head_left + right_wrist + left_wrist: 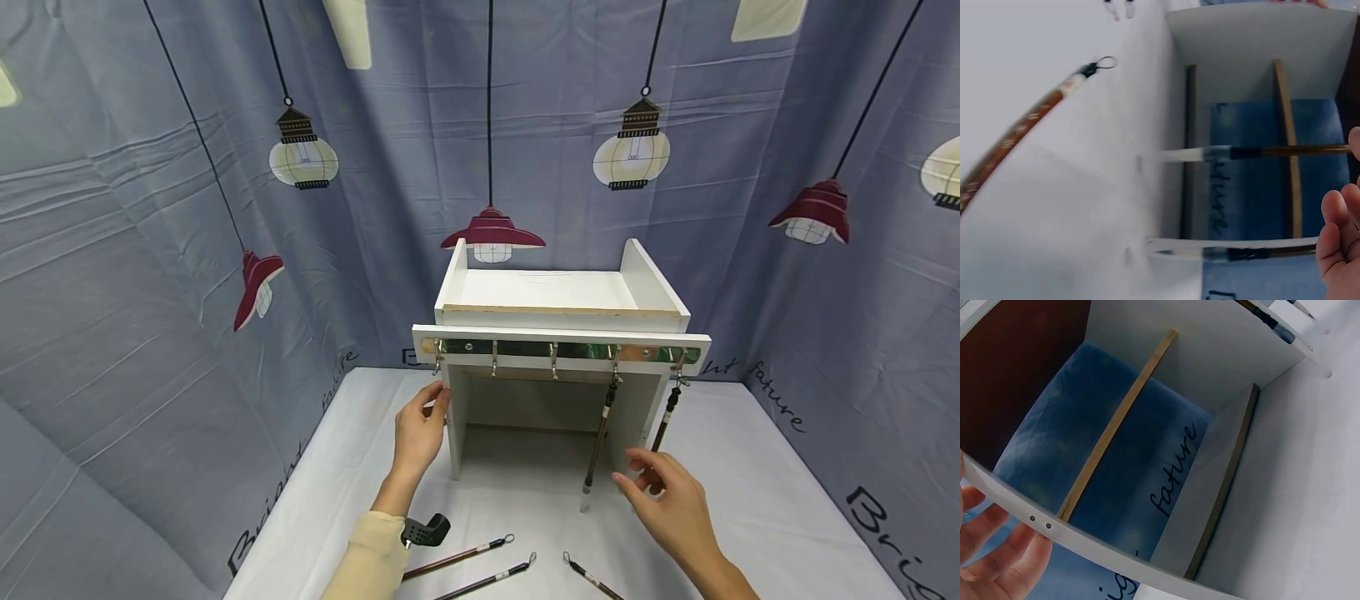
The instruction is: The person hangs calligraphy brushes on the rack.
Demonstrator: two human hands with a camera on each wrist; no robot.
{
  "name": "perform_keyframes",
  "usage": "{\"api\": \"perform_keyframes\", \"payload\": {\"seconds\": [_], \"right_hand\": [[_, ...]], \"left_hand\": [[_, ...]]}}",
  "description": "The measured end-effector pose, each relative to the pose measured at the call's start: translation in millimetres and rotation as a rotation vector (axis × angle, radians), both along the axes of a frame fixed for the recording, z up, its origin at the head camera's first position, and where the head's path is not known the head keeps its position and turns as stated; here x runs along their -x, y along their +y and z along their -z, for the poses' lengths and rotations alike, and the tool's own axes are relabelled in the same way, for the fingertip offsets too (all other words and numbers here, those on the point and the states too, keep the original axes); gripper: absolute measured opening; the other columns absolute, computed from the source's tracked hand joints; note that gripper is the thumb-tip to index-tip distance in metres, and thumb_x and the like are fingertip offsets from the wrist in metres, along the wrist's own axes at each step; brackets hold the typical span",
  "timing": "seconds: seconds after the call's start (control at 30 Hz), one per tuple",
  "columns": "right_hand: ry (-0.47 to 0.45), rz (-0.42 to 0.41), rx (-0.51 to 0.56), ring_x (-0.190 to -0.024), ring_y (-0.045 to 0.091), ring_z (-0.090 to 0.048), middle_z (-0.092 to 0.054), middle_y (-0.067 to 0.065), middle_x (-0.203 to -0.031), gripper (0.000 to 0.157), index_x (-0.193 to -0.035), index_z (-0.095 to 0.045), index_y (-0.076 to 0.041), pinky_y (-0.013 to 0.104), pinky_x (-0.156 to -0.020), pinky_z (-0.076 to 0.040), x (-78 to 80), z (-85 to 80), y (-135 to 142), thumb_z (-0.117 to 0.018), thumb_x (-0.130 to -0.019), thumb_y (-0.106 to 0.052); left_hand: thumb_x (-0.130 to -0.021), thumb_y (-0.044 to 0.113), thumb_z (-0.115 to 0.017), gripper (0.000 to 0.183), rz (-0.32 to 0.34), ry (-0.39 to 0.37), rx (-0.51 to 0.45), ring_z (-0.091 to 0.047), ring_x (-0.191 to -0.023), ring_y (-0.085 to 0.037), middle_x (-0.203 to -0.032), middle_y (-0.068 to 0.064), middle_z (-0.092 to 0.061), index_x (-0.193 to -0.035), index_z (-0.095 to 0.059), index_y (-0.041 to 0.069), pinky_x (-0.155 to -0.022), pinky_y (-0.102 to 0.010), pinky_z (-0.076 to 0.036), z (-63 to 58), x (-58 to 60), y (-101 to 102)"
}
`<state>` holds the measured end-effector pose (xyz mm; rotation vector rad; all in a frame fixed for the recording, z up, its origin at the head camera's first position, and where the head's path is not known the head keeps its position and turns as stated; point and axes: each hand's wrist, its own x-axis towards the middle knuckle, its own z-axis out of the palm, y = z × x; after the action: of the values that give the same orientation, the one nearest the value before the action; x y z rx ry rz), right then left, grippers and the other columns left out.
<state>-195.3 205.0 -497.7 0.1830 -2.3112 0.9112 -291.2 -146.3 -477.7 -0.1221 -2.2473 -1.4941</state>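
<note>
A white wooden shelf unit (561, 318) stands on the table, with a row of metal hooks (494, 360) along its front rail. Two writing brushes hang tip down from the right-hand hooks: an inner brush (600, 437) and an outer brush (665, 417). My left hand (418, 429) rests its fingers against the outer side of the left panel, and in the left wrist view the fingers (1025, 550) lie behind the panel's edge. Close to the outer brush is my right hand (667, 500), its fingers loosely bent and thumb apart; part of that brush is hidden behind it.
Three loose brushes lie on the white-covered table (780, 500) in front: one brush (457, 560), a second brush (487, 581) and a third brush (592, 581), with looped ends pointing towards the shelf. A grey-blue curtain (420, 150) with printed lamps surrounds the table.
</note>
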Motion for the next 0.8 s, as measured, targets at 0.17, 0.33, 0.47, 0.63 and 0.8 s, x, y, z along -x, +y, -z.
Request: {"api": "perform_keyframes", "payload": {"seconds": [0.17,0.33,0.47,0.63,0.8], "right_hand": [[-0.095,0.022,-0.017,-0.071,0.004,-0.06,-0.067,-0.001,-0.089,0.038,-0.108,-0.075,-0.009,0.023,-0.061,-0.052,-11.8,15.6,7,-0.093,-0.075,-0.014],[-0.276,0.043,-0.052,-0.075,0.006,-0.057,-0.069,-0.001,-0.095,0.042,-0.114,-0.074,-0.01,0.023,-0.064,-0.052,-24.6,34.8,13,-0.092,-0.078,-0.022],[-0.366,0.042,-0.062,-0.077,0.009,-0.058,-0.071,0.0,-0.1,0.046,-0.117,-0.074,-0.012,0.023,-0.065,-0.05,-33.8,47.1,16,-0.092,-0.077,-0.026],[-0.473,0.034,-0.036,-0.08,0.008,-0.058,-0.072,0.002,-0.109,0.051,-0.121,-0.073,-0.013,0.022,-0.067,-0.05,-44.2,57.9,18,-0.091,-0.077,-0.033],[-0.591,0.001,-0.02,-0.084,0.01,-0.057,-0.07,0.001,-0.11,0.058,-0.124,-0.072,-0.013,0.025,-0.07,-0.049,-50.6,65.3,18,-0.091,-0.076,-0.04]], "left_hand": [[-0.104,0.042,-0.06,0.044,0.003,0.002,-0.002,-0.076,-0.098,-0.027,-0.129,-0.01,-0.072,-0.134,-0.068,0.01,-0.074,-0.03,-0.063,-0.1,-0.5,0],[-0.104,0.043,-0.06,0.044,0.0,0.0,-0.001,-0.076,-0.098,-0.027,-0.128,-0.009,-0.072,-0.134,-0.068,0.011,-0.075,-0.029,-0.063,0.8,0.2,0],[-0.104,0.042,-0.06,0.045,-0.001,0.003,-0.001,-0.076,-0.099,-0.028,-0.128,-0.01,-0.072,-0.134,-0.068,0.01,-0.075,-0.028,-0.063,0.9,0.2,0],[-0.104,0.043,-0.06,0.045,0.002,0.0,-0.008,-0.076,-0.099,-0.028,-0.129,-0.01,-0.072,-0.135,-0.068,0.01,-0.075,-0.028,-0.062,0.5,-0.6,0],[-0.104,0.044,-0.06,0.046,0.008,-0.007,-0.014,-0.076,-0.099,-0.028,-0.13,-0.009,-0.072,-0.136,-0.067,0.011,-0.075,-0.029,-0.063,-0.1,-1.2,0]]}}
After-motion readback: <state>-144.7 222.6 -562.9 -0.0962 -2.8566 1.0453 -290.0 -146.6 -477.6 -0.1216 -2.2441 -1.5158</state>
